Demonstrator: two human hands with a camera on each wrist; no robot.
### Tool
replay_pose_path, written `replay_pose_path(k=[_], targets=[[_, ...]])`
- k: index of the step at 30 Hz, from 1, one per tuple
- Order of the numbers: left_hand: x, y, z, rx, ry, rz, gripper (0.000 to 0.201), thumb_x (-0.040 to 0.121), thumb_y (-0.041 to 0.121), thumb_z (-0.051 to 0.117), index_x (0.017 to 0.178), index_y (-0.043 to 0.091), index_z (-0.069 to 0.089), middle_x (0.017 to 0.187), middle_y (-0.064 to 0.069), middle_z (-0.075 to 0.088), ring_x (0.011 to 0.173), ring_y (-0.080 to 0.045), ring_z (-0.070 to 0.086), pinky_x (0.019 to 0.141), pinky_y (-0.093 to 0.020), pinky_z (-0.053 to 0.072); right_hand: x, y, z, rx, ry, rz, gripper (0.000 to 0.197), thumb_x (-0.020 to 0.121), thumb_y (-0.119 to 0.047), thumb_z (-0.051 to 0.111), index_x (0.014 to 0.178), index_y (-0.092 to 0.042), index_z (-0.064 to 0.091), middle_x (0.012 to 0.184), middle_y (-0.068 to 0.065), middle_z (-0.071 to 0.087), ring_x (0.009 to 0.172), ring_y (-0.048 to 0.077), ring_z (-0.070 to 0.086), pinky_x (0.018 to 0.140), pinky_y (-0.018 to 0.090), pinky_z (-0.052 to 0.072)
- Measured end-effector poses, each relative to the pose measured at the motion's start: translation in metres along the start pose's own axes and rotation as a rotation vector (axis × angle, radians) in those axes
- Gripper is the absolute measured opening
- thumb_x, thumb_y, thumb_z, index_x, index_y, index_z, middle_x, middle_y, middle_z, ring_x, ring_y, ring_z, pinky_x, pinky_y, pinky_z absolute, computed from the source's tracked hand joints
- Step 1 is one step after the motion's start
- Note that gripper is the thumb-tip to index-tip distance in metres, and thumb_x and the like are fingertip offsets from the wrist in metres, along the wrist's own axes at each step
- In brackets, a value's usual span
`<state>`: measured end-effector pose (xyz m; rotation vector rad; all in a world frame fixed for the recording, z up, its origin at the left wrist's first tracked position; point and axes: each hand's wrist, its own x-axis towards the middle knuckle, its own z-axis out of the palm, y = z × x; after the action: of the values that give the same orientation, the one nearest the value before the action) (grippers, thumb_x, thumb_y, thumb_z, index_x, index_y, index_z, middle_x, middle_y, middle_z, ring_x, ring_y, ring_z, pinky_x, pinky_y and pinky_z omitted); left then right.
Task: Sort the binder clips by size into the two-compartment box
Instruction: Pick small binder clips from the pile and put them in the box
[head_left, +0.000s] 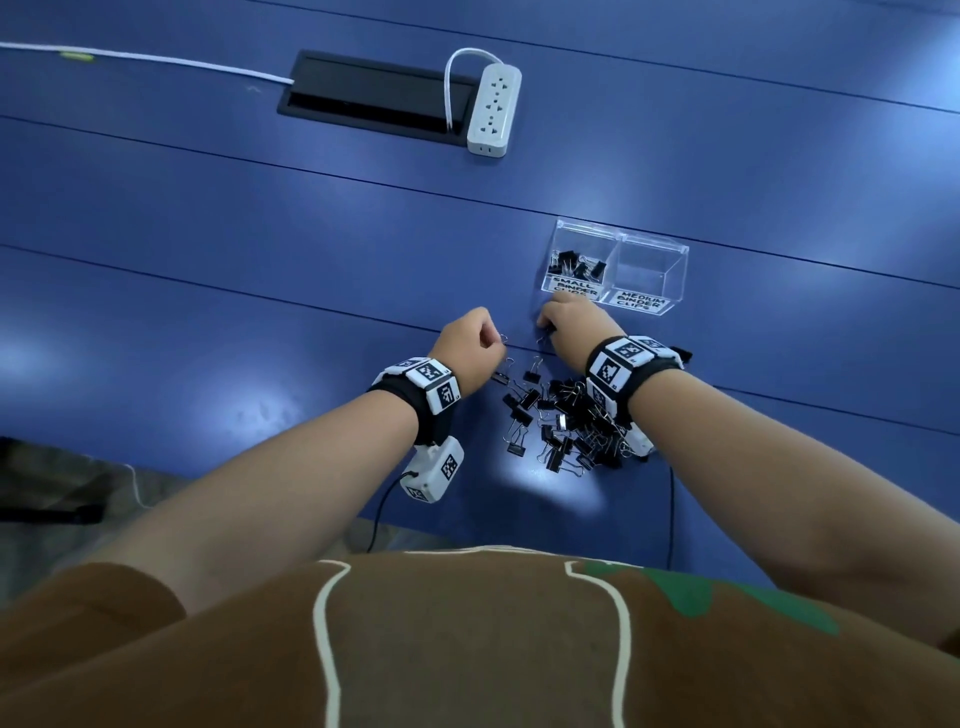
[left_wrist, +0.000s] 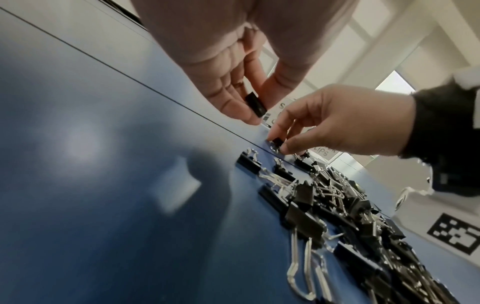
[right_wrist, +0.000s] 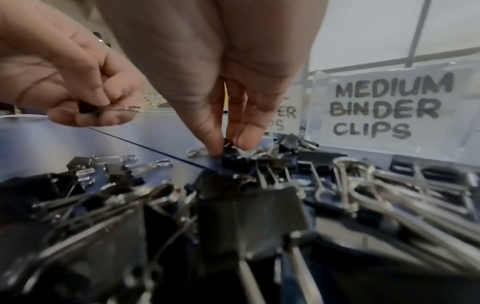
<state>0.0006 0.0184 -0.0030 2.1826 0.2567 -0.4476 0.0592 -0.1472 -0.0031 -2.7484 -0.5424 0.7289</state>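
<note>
On the left, my left hand (head_left: 470, 338) is raised a little above the blue table (head_left: 208, 291), fingers curled round one small black clip (left_wrist: 255, 107) pinched between thumb and fingertips, its wire handle poking out toward the right. To its right, my right hand (head_left: 574, 325) reaches down to the far edge of the pile of binder clips (head_left: 566, 423), thumb and forefinger closing narrowly on a second small clip (right_wrist: 235, 159) that sits on the table. The pile lies near me, between my wrists, black bodies and silver wire handles tangled together.

Further right and farther away stands the clear two-compartment box (head_left: 615, 267). Its left half, labelled small binder clips, holds a handful already; its right half, labelled medium binder clips, looks empty.

To do this step well, I judge I should pinch the clip's black body rather than its loose handle, and lift straight up so neighbouring handles do not snag and drag along. Then I should carry both small clips over the left half and release them low, so neither bounces into the medium side.
</note>
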Motion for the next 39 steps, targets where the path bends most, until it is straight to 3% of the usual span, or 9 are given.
replay_pose_path(k=[3,6,9,12,17,21,27,33,39], targets=[[-0.003,0.0,0.0,0.033,-0.041,0.027,0.013,0.082,0.006,0.046,0.088,0.016,0.053,0.07,0.004,0.052,0.062,-0.017,0.047,0.061,-0.027,0.042,-0.007,0.001,0.0,0.028,0.004,0.021,0.015,0.084,-0.005,0.051,0.098,-0.005,0.057,0.114,0.015,0.052,0.105,0.032,0.052,0.09,0.041,0.046],[-0.004,0.0,0.002,0.257,-0.098,0.027,0.024,0.086,0.005,0.038,0.089,0.013,0.061,0.08,-0.003,0.058,0.074,-0.025,0.054,0.067,-0.032,0.047,-0.015,0.002,-0.001,0.045,-0.019,0.004,0.005,0.083,-0.006,0.051,0.087,-0.008,0.05,0.106,0.016,0.054,0.095,0.032,0.054,0.082,0.037,0.045],[-0.003,-0.002,0.008,0.463,-0.123,0.027,0.025,0.092,0.005,0.037,0.097,0.002,0.061,0.107,-0.016,0.058,0.099,-0.033,0.056,0.087,-0.04,0.05,-0.024,-0.002,0.0,0.105,0.017,-0.022,0.011,0.082,-0.002,0.047,0.09,-0.01,0.05,0.101,0.013,0.058,0.085,0.028,0.054,0.079,0.035,0.046],[-0.005,-0.006,0.016,0.473,-0.104,0.026,0.018,0.092,0.017,0.046,0.093,0.003,0.057,0.107,-0.015,0.053,0.098,-0.031,0.054,0.084,-0.039,0.046,-0.031,-0.008,0.003,0.128,0.027,-0.053,0.021,0.083,0.0,0.047,0.101,-0.01,0.054,0.102,0.012,0.055,0.081,0.023,0.05,0.082,0.036,0.048],[-0.009,-0.009,0.023,0.476,-0.117,0.04,0.023,0.089,0.028,0.059,0.098,0.007,0.055,0.111,-0.011,0.049,0.099,-0.028,0.052,0.086,-0.042,0.048,-0.041,-0.017,0.016,0.033,0.012,-0.049,0.033,0.085,-0.012,0.051,0.117,-0.017,0.055,0.117,0.011,0.044,0.109,0.031,0.041,0.089,0.045,0.048],[-0.009,-0.009,0.024,0.429,-0.1,0.039,0.02,0.089,0.025,0.06,0.099,0.009,0.054,0.112,-0.011,0.049,0.099,-0.027,0.053,0.086,-0.042,0.049,-0.042,-0.016,0.029,-0.02,-0.061,0.017,0.039,0.088,-0.015,0.055,0.126,-0.019,0.051,0.125,0.012,0.039,0.115,0.035,0.037,0.094,0.047,0.047],[-0.009,-0.005,0.02,0.332,-0.098,0.054,0.007,0.086,0.009,0.056,0.093,0.011,0.054,0.109,-0.012,0.057,0.095,-0.027,0.054,0.082,-0.034,0.044,-0.04,-0.014,0.034,0.089,-0.032,-0.066,0.031,0.083,-0.001,0.051,0.112,-0.01,0.06,0.116,0.015,0.045,0.104,0.035,0.048,0.093,0.042,0.044],[0.013,0.023,0.007,0.19,0.037,0.083,0.006,0.085,0.011,0.057,0.089,0.015,0.057,0.105,-0.006,0.064,0.093,-0.024,0.06,0.085,-0.036,0.051,-0.039,-0.004,0.03,0.284,0.009,-0.002,0.02,0.076,-0.009,0.062,0.096,-0.008,0.059,0.108,0.012,0.046,0.088,0.029,0.054,0.087,0.035,0.047],[0.057,0.084,0.0,0.201,0.075,0.211,0.011,0.086,0.007,0.055,0.094,0.008,0.062,0.102,-0.011,0.064,0.094,-0.027,0.059,0.083,-0.033,0.049,-0.043,0.019,0.005,0.666,0.192,0.205,0.012,0.076,-0.008,0.065,0.08,-0.017,0.059,0.075,0.001,0.059,0.063,0.018,0.057,0.06,0.027,0.05]])
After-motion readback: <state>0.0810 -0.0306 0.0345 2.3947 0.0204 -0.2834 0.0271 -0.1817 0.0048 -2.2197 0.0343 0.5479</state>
